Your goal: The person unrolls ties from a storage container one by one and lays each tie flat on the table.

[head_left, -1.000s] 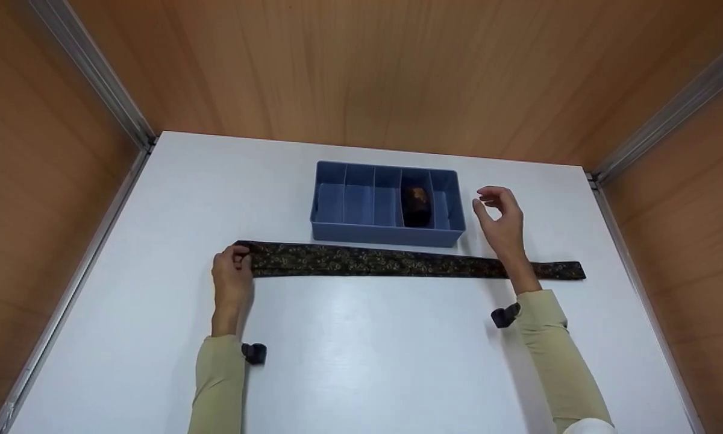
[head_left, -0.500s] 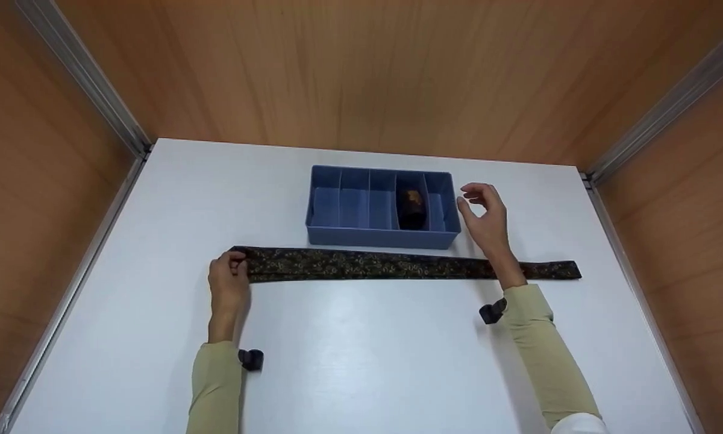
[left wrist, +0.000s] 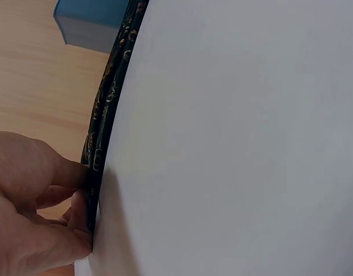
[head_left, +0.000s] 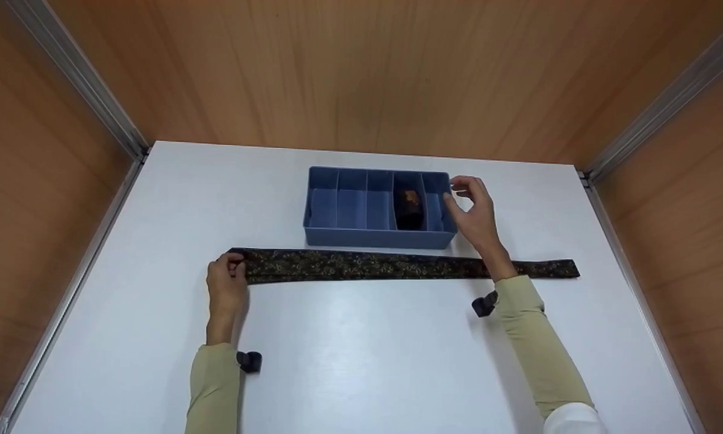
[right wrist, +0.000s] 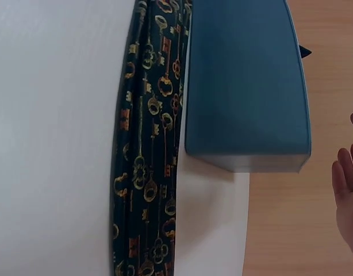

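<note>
A long dark necktie point(head_left: 349, 265) with a gold key pattern lies across the white table, wider at its left end and narrower at the right. My left hand point(head_left: 226, 283) pinches the left end between thumb and fingers; the thumb and fingertips meet at the fabric edge point(left wrist: 102, 129) in the left wrist view. My right hand point(head_left: 475, 214) holds nothing, its thumb and fingers apart and gently curved, just by the right wall of the blue divided box point(head_left: 379, 239). Its forearm passes over the necktie. Only part of this hand point(right wrist: 350, 201) shows in the right wrist view.
One compartment of the box, second from the right, holds a dark rolled item point(head_left: 410, 211) with an orange-brown patch. The box stands behind the necktie on the white table point(head_left: 337, 337). Wood panels point(head_left: 361, 78) close in the back and both sides.
My right hand has moved left, up to the right end of the box. My left hand stays at the necktie's end. The head view has shifted slightly.
</note>
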The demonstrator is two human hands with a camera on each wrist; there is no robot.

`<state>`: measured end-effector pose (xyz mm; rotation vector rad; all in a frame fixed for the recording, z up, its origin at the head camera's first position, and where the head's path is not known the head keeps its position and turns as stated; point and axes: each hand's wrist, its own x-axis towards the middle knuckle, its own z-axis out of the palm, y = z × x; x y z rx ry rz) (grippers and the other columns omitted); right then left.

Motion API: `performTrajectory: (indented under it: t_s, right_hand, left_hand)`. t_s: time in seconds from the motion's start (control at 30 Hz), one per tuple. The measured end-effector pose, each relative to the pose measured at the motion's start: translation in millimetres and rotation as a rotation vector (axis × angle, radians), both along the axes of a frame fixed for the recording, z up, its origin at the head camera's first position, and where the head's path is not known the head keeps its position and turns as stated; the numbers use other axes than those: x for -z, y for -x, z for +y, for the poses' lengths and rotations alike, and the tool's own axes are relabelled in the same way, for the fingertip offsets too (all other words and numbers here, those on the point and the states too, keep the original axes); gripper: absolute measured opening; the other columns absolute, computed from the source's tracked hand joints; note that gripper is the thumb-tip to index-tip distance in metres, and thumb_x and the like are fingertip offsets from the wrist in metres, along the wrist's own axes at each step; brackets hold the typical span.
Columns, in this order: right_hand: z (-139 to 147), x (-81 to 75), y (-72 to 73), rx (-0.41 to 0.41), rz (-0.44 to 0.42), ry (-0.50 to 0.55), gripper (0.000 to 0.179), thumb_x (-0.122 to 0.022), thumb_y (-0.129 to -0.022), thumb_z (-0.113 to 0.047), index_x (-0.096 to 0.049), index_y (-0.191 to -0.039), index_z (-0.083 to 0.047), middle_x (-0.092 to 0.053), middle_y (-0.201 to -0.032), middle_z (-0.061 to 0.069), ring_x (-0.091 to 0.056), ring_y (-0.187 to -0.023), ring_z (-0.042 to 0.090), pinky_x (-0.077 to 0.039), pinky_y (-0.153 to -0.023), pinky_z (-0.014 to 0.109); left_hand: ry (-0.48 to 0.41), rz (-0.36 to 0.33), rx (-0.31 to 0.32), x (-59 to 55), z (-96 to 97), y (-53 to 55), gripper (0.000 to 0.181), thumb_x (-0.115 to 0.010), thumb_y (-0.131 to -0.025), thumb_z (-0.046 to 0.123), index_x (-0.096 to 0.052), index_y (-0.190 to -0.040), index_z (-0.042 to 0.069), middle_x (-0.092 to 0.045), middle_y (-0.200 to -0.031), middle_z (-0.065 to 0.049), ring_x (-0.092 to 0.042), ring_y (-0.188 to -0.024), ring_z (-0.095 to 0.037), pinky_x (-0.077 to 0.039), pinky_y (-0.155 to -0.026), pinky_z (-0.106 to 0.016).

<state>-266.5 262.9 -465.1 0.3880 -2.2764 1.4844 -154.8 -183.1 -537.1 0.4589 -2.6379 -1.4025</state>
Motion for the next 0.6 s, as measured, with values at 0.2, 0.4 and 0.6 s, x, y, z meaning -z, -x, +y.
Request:
performTrajectory:
  t_s: [0.2, 0.4, 0.6]
  right_hand:
    - [1, 18.9, 20.0, -0.036, 0.002, -0.028, 0.030, -0.070, -0.094, 0.004, -0.062, -0.123, 0.008, -0.058, -0.123, 0.022, -0.056, -0.118, 0.034, -0.045, -0.103, 0.053]
    - [-1, 23.3, 23.7, -0.060, -0.035, -0.074, 0.029, -0.072, -0.096, -0.004, -0.065, -0.123, -0.001, -0.060, -0.124, 0.009, -0.056, -0.119, 0.021, -0.044, -0.105, 0.043]
    - [-18, -0.7, 7.6, -0.113, -0.029, -0.061, 0.029, -0.068, -0.094, 0.008, -0.061, -0.122, 0.009, -0.057, -0.123, 0.024, -0.057, -0.118, 0.037, -0.043, -0.105, 0.054]
  left_hand:
    - [-0.005, 0.012, -0.002, -0.9, 0.1, 2.4, 0.026, -0.048, -0.106, -0.003, -0.055, -0.128, -0.014, -0.050, -0.112, -0.025, -0.050, -0.103, -0.034, -0.043, -0.087, -0.042]
    - [-0.019, -0.020, -0.001, 1.8, 2.6, 2.3, 0.027, -0.048, -0.106, -0.001, -0.054, -0.130, -0.014, -0.049, -0.114, -0.025, -0.050, -0.105, -0.033, -0.045, -0.089, -0.043]
    - [-0.022, 0.002, -0.002, 2.8, 5.2, 2.4, 0.026, -0.049, -0.106, -0.002, -0.056, -0.128, -0.014, -0.050, -0.112, -0.025, -0.051, -0.102, -0.033, -0.045, -0.086, -0.042]
